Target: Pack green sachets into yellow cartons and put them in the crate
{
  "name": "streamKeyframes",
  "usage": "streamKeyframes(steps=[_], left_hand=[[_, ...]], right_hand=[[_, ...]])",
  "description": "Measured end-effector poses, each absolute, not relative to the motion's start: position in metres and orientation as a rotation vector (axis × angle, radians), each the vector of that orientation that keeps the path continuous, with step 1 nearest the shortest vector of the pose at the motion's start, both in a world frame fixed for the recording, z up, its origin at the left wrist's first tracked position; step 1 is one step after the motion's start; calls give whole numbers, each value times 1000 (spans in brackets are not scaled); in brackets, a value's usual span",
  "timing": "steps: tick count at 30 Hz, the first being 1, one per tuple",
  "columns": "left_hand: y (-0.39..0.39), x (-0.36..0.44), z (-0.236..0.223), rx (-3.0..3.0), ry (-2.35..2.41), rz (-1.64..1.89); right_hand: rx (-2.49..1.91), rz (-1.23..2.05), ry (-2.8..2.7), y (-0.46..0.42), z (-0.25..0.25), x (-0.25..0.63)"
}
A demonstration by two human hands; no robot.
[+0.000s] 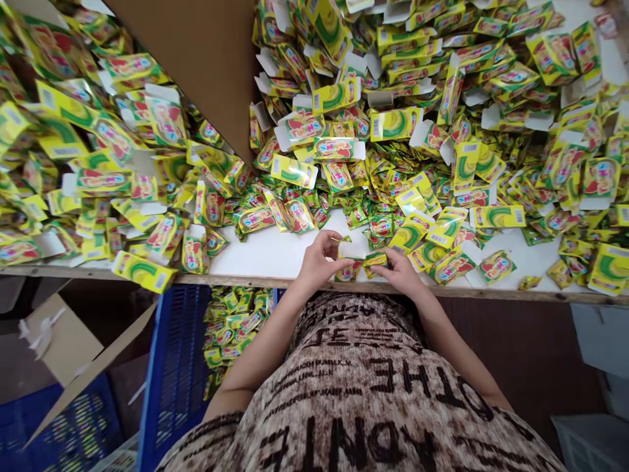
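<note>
Near the front edge of the white table (268, 254), my left hand (319, 259) grips a small yellow-green carton (352, 250) whose white inner flap shows. Opposite it, my right hand (400, 272) pinches a small yellow-green candy packet (376, 261) at the carton's right end. Whether the packet's tip is inside the carton I cannot tell. Just beyond my hands lies a heap of small green wrapped packets (381, 226). Several yellow cartons (413, 231) lie close to my right hand, some with white flaps standing out.
A brown cardboard panel (196, 59) divides the carton piles at the back left. Below the table's edge, a blue crate (174, 354) stands beside filled cartons (236, 328). An opened cardboard box (69, 334) lies at lower left; grey bins (599, 341) are at lower right.
</note>
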State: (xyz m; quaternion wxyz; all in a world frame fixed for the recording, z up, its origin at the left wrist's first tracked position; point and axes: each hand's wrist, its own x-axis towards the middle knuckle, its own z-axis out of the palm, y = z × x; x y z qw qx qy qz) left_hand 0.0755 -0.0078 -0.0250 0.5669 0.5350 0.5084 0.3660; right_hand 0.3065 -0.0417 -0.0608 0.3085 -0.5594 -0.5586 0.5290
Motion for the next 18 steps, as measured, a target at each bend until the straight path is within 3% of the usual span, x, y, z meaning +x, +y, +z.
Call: streamKeyframes(steps=[7,12,18], left_hand=[[-20,99,-42,994,1058,813],[-28,97,-41,1065,1107,819],[-33,88,-37,997,1049,843]], right_hand=[[-1519,773,-1364,-43,-16,299],[-1362,630,-1801,-32,-1,283],[-1322,580,-1836,-30,-1,278]])
